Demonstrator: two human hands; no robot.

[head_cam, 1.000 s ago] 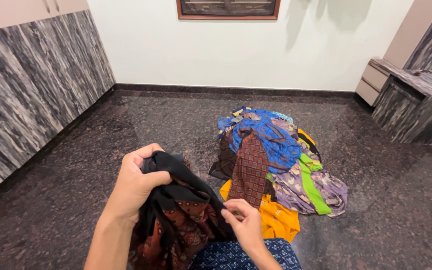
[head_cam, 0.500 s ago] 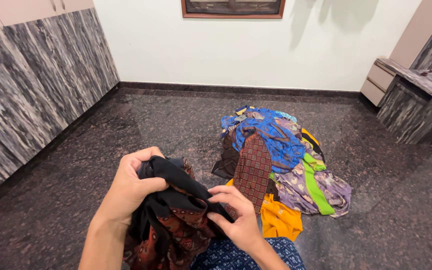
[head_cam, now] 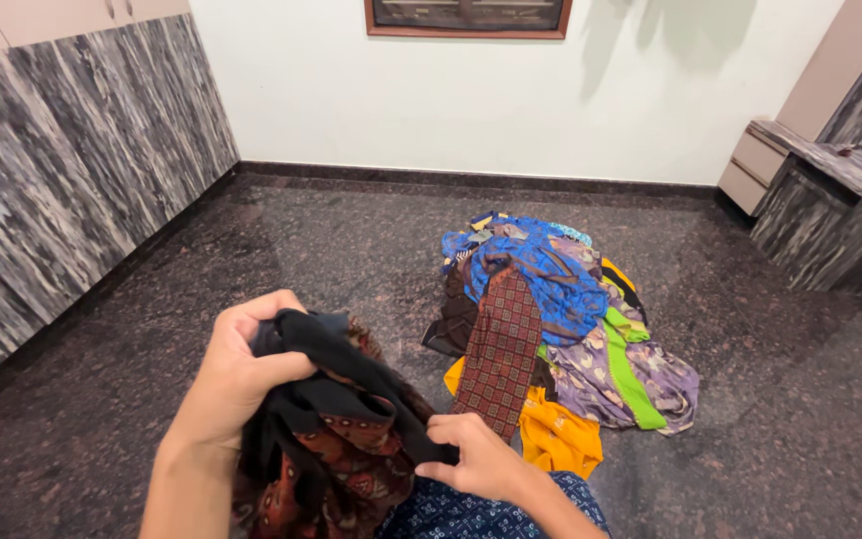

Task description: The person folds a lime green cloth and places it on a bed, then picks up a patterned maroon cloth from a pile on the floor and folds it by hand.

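Floor (head_cam: 331, 250) of dark speckled stone carries a clothes pile (head_cam: 551, 329). Nearer the camera than that pile, a dark red-patterned garment (head_cam: 336, 459) is bunched in the left hand (head_cam: 236, 384), grip closed; right hand (head_cam: 476, 459) pinches its black edge.

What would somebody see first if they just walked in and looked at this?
Most likely the heap of colourful clothes in the middle of the dark stone floor, with bright blue cloth on top and yellow and green at the near edge. Next, close to the camera, the left hand and right hand both grip a bunched black and dark red garment.
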